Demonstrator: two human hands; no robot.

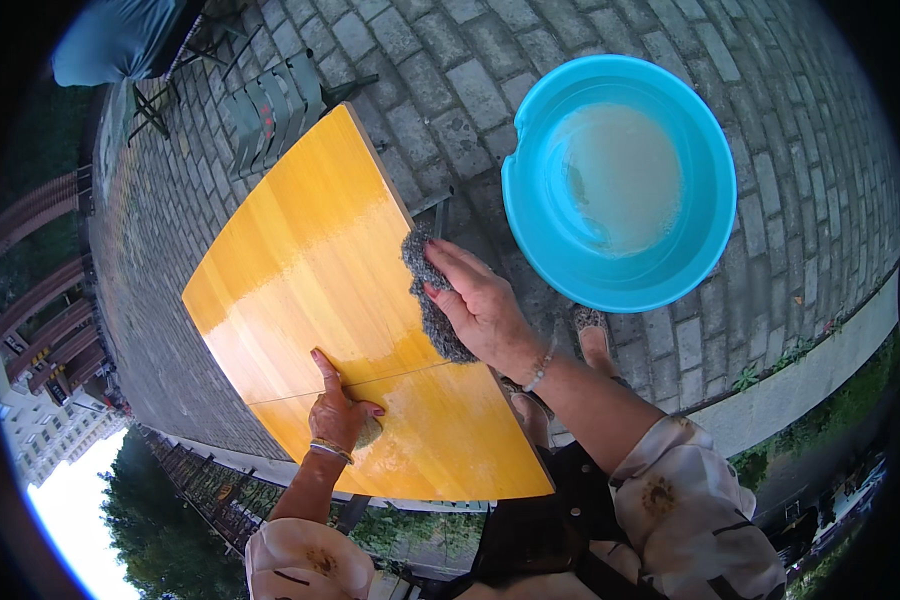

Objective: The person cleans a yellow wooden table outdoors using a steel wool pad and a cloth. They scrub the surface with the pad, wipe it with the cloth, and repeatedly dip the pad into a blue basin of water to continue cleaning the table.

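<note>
A yellow wood-grain tabletop [300, 292] is in front of me, crossed by a thin seam and partly wet, with a shiny film on its near part. My right hand [480, 311] grips a grey woven cloth [442, 322] against the board's right edge. Over the seam, my left hand [336, 411] rests on the surface with index finger stretched out and thumb apart. A small rounded grey-green pad [368, 433] shows beneath its palm, mostly hidden by the hand.
A blue plastic basin [521, 217] with cloudy water stands on the brick paving [450, 90] to the right. Beyond the board is a green slatted folding stool [270, 112]. A person's clothed leg [112, 41] shows at the upper left. A stone curb [802, 382] borders plants at the right.
</note>
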